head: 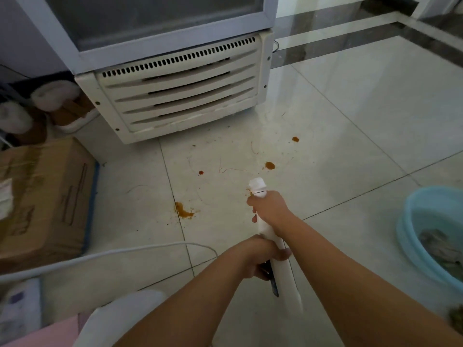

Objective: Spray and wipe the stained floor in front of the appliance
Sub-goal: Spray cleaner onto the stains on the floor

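Stains on floor ahead of right hand w/ bottle

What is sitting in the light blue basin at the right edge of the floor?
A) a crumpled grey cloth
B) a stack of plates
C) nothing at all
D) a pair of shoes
A: a crumpled grey cloth lies inside the light blue basin.

Four orange stains are showing on the floor: one right of centre, one below it, a tiny one at centre, and the largest lower down. Two hands, left and right, are gripping one spray bottle. One appliance is filling the top, one box is sitting at left, and one basin is lying at right.
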`<action>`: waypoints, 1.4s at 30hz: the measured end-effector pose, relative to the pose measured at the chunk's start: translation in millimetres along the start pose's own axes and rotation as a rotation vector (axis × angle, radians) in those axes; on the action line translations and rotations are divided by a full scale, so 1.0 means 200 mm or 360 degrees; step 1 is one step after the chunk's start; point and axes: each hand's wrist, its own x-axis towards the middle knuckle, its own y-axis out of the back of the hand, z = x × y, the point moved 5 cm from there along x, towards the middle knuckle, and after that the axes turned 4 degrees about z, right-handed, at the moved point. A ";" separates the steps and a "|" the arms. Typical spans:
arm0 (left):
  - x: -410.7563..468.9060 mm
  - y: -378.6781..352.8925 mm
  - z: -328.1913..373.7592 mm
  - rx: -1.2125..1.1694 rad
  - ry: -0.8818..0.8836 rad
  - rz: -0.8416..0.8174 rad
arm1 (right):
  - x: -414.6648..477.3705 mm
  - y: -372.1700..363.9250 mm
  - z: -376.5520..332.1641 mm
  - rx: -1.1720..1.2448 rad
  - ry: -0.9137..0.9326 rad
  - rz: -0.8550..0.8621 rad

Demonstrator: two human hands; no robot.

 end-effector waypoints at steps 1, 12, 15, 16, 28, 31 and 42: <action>-0.01 0.04 -0.02 -0.0037 0.0019 0.0018 | 0.00 -0.05 -0.01 -0.0015 0.0008 -0.0036; -0.01 0.25 -0.08 -0.0092 0.0066 0.0151 | 0.00 -0.28 -0.09 0.0009 0.0119 -0.0104; 0.00 0.20 -0.03 -0.0022 0.0000 0.0146 | -0.01 -0.19 -0.10 -0.0028 0.0162 -0.0015; 0.00 0.18 -0.01 0.0023 -0.0025 0.0146 | -0.02 -0.15 -0.10 -0.0029 0.0169 0.0028; 0.14 -0.20 0.17 0.0332 -0.0274 0.0176 | -0.07 0.38 0.01 0.0133 0.0266 0.0371; 0.21 -0.31 0.30 0.0494 -0.0509 0.0275 | -0.09 0.56 0.01 0.0294 0.0404 0.0535; 0.51 -0.80 0.68 0.0370 -0.1079 0.0261 | 0.04 1.06 0.25 0.0402 0.0277 0.0828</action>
